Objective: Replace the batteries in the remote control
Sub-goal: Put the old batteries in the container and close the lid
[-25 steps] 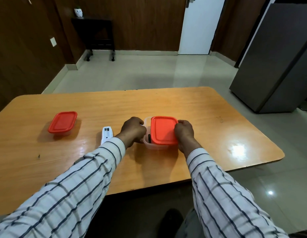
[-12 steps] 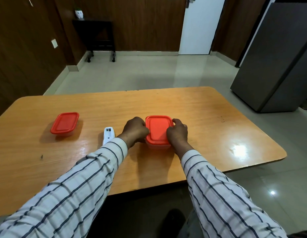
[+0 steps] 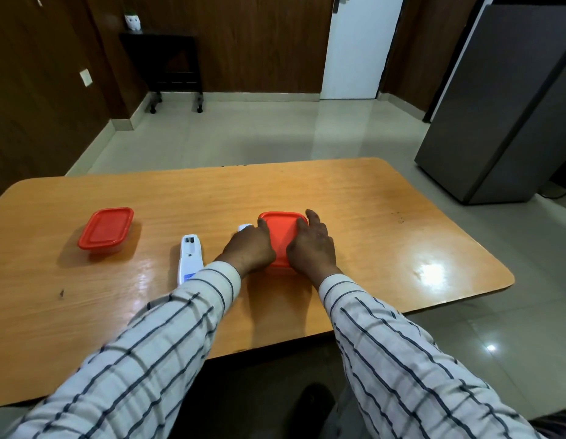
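Both hands have flattened onto the red lid since a moment ago: the left hand (image 3: 248, 248) and right hand (image 3: 310, 245) press down, fingers loosely spread, on the near container (image 3: 281, 236). Just left of the left wrist, the white remote control (image 3: 189, 259) lies on the table (image 3: 370, 217), battery bay open. Farther left sits a second red-lidded container (image 3: 105, 229).

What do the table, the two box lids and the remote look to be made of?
Table: wood or wood-look laminate, glossy; visible grain and a bright light glare.
Lids, one under the hands and one at far left: red plastic, semi-matte, with moulded raised rims.
Remote: white plastic, smooth; its battery bay is open at the far end.
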